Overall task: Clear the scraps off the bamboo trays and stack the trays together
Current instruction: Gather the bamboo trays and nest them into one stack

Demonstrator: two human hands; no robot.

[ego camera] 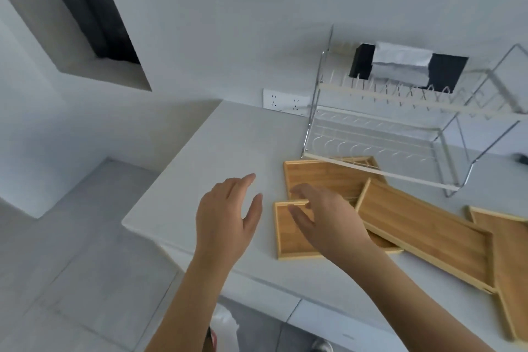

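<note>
Several bamboo trays lie on the white counter (228, 140). A small near tray (288, 237) sits by the front edge. A far tray (317, 173) reaches under the dish rack. A long tray (423, 231) rests tilted across both, and another tray (511, 251) shows at the right edge. I see no scraps on them. My left hand (225, 214) hovers open over bare counter left of the trays. My right hand (323, 217) hovers open above the near tray's far rim, fingers spread, holding nothing.
A two-tier chrome dish rack (400, 134) stands at the back right, its base over the far tray. A wall socket (285, 101) sits behind the counter. The counter's left edge drops to a grey tiled floor (85, 266). A dark window recess (94, 8) is up left.
</note>
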